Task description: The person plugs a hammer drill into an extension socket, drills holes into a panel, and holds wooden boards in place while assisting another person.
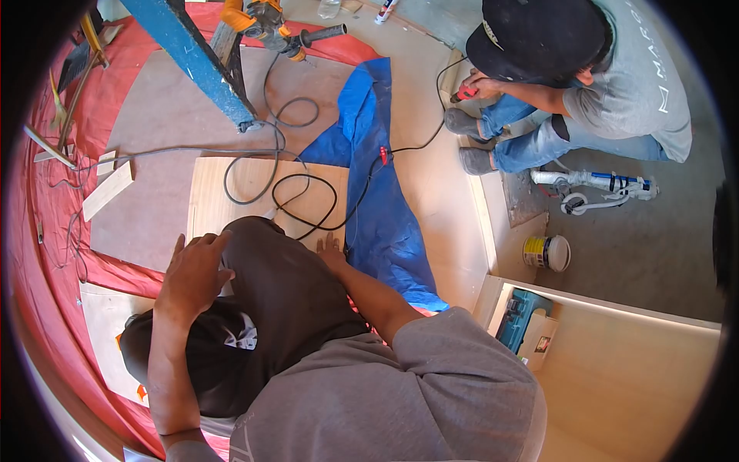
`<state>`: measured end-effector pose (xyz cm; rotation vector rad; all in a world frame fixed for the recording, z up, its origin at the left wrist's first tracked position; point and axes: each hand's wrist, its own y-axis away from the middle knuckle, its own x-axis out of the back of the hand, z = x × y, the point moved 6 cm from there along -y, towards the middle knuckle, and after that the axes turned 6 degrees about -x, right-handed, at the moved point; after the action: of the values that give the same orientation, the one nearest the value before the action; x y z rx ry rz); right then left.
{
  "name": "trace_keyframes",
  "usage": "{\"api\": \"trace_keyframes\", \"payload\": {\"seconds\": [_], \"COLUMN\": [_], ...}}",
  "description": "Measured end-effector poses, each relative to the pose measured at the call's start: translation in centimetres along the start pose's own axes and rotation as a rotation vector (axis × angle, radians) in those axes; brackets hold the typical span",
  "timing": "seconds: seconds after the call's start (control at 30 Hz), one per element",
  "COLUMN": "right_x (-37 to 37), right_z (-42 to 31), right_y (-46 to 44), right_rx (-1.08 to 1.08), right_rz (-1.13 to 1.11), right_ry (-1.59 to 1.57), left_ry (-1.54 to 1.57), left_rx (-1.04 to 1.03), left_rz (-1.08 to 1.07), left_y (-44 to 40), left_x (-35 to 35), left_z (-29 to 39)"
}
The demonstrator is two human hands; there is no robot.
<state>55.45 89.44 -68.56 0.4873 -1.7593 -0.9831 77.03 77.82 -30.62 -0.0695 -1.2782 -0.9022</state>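
My left hand [196, 277] is raised beside my dark-clothed knee [285, 300]. Its fingers are spread and slightly bent, with nothing in them. Flat on the near right edge of a pale wooden panel [212, 204] lies my right hand [331, 252], fingers apart. A black cable [335, 202] loops across the panel just beyond that hand. The panel rests on a larger brownish sheet [154, 115]. To the right of the panel, a crumpled blue tarp [385, 223] stretches along the floor. My legs hide the panel's near edge.
A yellow and black power drill [265, 27] is at the top, near a blue beam [188, 58]. At the right a co-worker [631, 85] sits holding a red tool [464, 94]. Nearby are a white bucket [556, 252], a teal case [519, 319], wood offcuts [108, 191] and red sheeting [46, 254].
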Motion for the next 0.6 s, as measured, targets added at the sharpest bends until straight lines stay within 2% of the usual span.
{"api": "trace_keyframes", "payload": {"seconds": [0.6], "right_x": [1.0], "right_z": [-0.2], "right_y": [1.1], "right_rx": [0.014], "right_rz": [0.013], "right_ry": [-0.016], "left_ry": [-0.02], "left_rx": [0.024], "left_rz": [-0.046], "left_y": [-0.4], "left_x": [0.3], "left_z": [0.5]}}
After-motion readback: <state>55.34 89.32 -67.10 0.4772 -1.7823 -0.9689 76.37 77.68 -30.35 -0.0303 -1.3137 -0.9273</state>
